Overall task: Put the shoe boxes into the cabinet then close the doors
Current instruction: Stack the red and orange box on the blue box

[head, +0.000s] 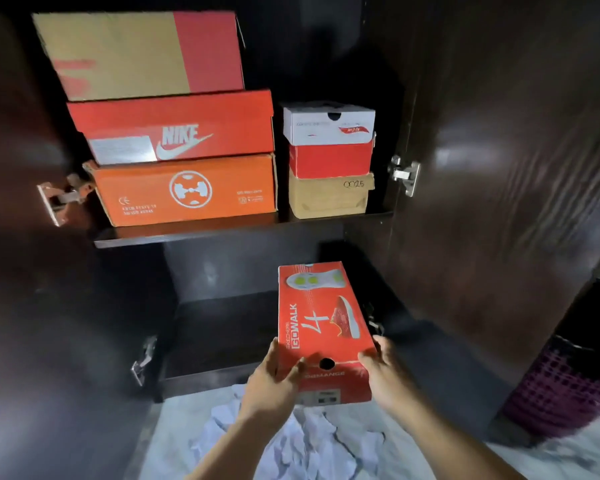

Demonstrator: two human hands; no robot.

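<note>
A red GoWalk shoe box (321, 317) lies lengthwise, its far end reaching into the dark cabinet's lower compartment (222, 327). My left hand (274, 379) grips its near left corner and my right hand (383, 372) grips its near right corner. On the upper shelf (187, 233) a left stack holds an orange box (187, 190), a red Nike box (177, 128) and a tan-and-red box (142, 55). To their right stand a tan box (328, 195), a red box (329, 159) and a white box (328, 123). Both doors, left (21, 271) and right (506, 202), stand open.
Crumpled white paper (291, 441) lies on the pale floor under my arms. A purple mesh basket (561, 386) stands at the right behind the open right door. Metal hinges (404, 174) stick out on both door sides.
</note>
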